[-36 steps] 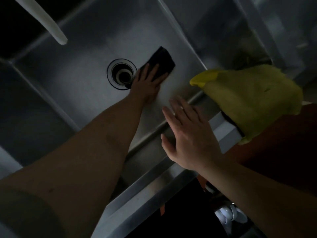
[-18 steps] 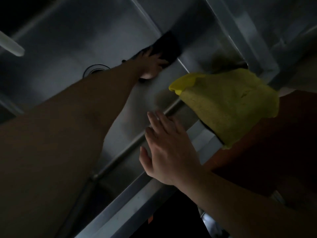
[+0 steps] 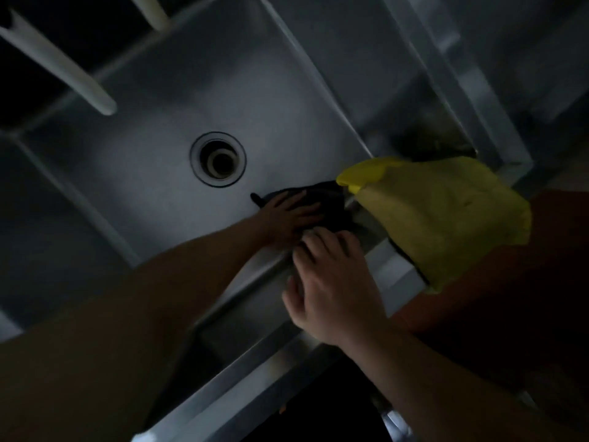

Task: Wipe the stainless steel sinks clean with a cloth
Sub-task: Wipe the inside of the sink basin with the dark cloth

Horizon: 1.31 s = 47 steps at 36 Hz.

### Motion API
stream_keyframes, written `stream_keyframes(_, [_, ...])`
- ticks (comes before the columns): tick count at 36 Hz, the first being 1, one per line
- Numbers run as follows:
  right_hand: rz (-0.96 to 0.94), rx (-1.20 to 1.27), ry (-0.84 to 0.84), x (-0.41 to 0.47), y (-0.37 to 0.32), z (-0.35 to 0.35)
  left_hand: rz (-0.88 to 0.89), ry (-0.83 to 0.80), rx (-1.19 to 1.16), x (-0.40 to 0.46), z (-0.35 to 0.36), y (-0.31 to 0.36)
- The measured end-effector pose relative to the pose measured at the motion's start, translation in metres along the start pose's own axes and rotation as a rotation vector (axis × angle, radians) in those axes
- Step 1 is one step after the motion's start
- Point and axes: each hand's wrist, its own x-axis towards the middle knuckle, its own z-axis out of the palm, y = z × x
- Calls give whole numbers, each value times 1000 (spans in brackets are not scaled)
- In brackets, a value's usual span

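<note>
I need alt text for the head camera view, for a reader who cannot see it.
A person's left hand presses a dark cloth flat on the floor of a steel sink, near the drain. The right hand rests on the sink's front edge, beside a yellow cloth.

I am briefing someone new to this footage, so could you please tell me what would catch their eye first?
The bright yellow cloth draped over the sink's near rim on the right stands out most in the dim scene. Next is the round drain in the middle of the steel basin. Just in front of it, the left hand presses a dark cloth on the basin floor, with the right hand close by at the rim.
</note>
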Motion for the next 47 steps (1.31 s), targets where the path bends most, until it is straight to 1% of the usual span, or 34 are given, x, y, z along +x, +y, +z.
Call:
stream_keyframes(4, [-12, -18, 3, 0, -2, -3, -202, -73, -144, -74, 47, -1])
stream_keyframes(6, [-13, -56, -26, 0, -3, -7, -355, -125, -224, -112, 62, -7])
stream_keyframes(8, [-20, -98, -54, 1, -4, -9, -557, -162, -347, -145, 74, -10])
stream_keyframes(10, [-25, -137, -72, 1, -5, -10, -771, -179, -510, -168, 81, -10])
stream_keyframes(13, [-24, -185, -118, 2, -7, -16, -1046, -125, -883, -174, 81, -3])
stream_keyframes(15, [-12, -201, -205, 6, -8, -17, -1168, -36, -1106, -162, 74, 2])
stream_keyframes(16, [-11, -198, -281, 11, -7, -14, -1218, 27, -1192, -155, 69, 3])
stream_keyframes(17, [-13, -186, -384, 18, -4, -11, -1257, 93, -1248, -148, 67, 4])
stream_keyframes(19, [12, -142, -618, 40, 2, -6, -1309, 179, -1281, -142, 73, 3])
stream_keyframes(20, [26, -113, -689, 53, 5, -4, -1317, 200, -1268, -141, 79, 3])
stream_keyframes(21, [39, -85, -723, 66, 7, 0, -1319, 214, -1233, -140, 86, 4])
stream_keyframes(23, [76, -29, -704, 92, 10, 13, -1319, 246, -1148, -137, 101, 5])
stream_keyframes(25, [68, -28, -628, 118, 13, 29, -1334, 284, -1117, -130, 109, 2])
stream_keyframes(27, [19, -64, -545, 143, 17, 45, -1344, 341, -1057, -122, 114, -11])
stream_keyframes(29, [12, -48, -469, 163, 21, 56, -1315, 422, -978, -115, 114, -33])
stream_keyframes(34, [74, 40, -324, 196, 24, 81, -1213, 568, -802, -95, 89, -96])
stream_keyframes(36, [79, 71, -228, 206, 25, 87, -1151, 615, -739, -79, 77, -103])
stream_keyframes(38, [72, 134, -89, 213, 25, 90, -1045, 643, -655, -66, 72, -93])
stream_keyframes(40, [89, 207, 15, 219, 24, 89, -941, 636, -584, -54, 72, -67])
stream_keyframes(41, [101, 222, 31, 220, 23, 89, -912, 627, -573, -49, 74, -49])
stream_keyframes(44, [119, 173, -4, 219, 20, 85, -882, 564, -649, -41, 79, 7])
stream_keyframes(45, [114, 148, -24, 216, 18, 84, -855, 519, -673, -40, 82, 22])
stream_keyframes(47, [72, 95, -73, 208, 15, 83, -747, 388, -666, -38, 85, 42])
